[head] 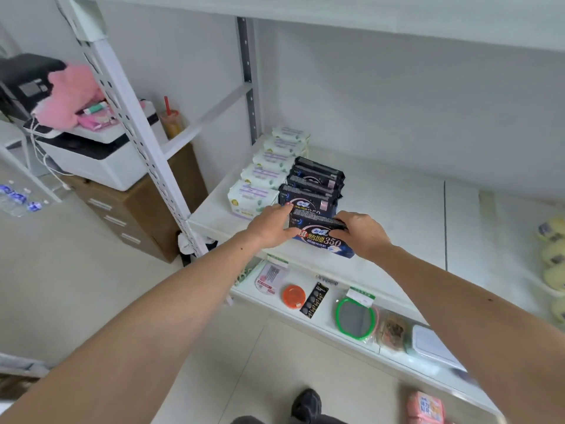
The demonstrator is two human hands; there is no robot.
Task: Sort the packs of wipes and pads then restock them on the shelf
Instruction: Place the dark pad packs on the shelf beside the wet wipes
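While upright on shelf [397, 209], dark pad pack [321, 240] between both hands [272, 224].

Both forearms are bare from the elbow down to the wrist, with no sleeve, watch, band or ring showing on either. The left hand [269, 226] and the right hand [362, 235] wear no gloves. A small dark mole sits on the left forearm a little way back from the wrist, and another dark spot marks the right forearm about halfway along it. Below the arms, near the picture's lower edge, a black shoe [307, 405] shows, with a strip of dark trouser leg [244, 420] just beside it.
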